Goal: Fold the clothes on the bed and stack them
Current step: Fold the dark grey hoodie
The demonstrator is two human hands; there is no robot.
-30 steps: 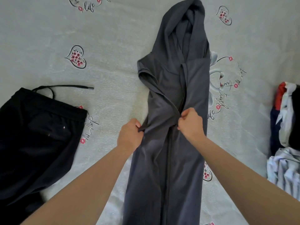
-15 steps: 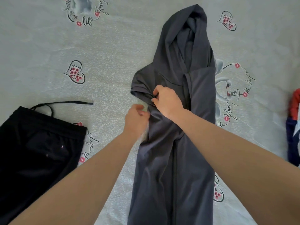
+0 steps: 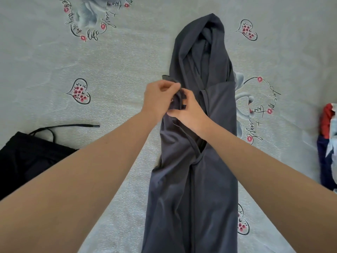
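- the grey hooded garment (image 3: 193,179) lies lengthwise on the bed (image 3: 118,70), its hood pointing away beyond the grip.
- the left hand (image 3: 156,101) pinches a bunched fold of its left shoulder.
- the right hand (image 3: 189,114) is clamped on the same fold, touching the left hand.
- well to the left of the grip lie black shorts (image 3: 27,161) with a loose drawstring.
- far to the right of the grip sits a pile of clothes (image 3: 328,143).

bare forearms (image 3: 102,161), no sleeves, 2 hands (image 3: 158,99)
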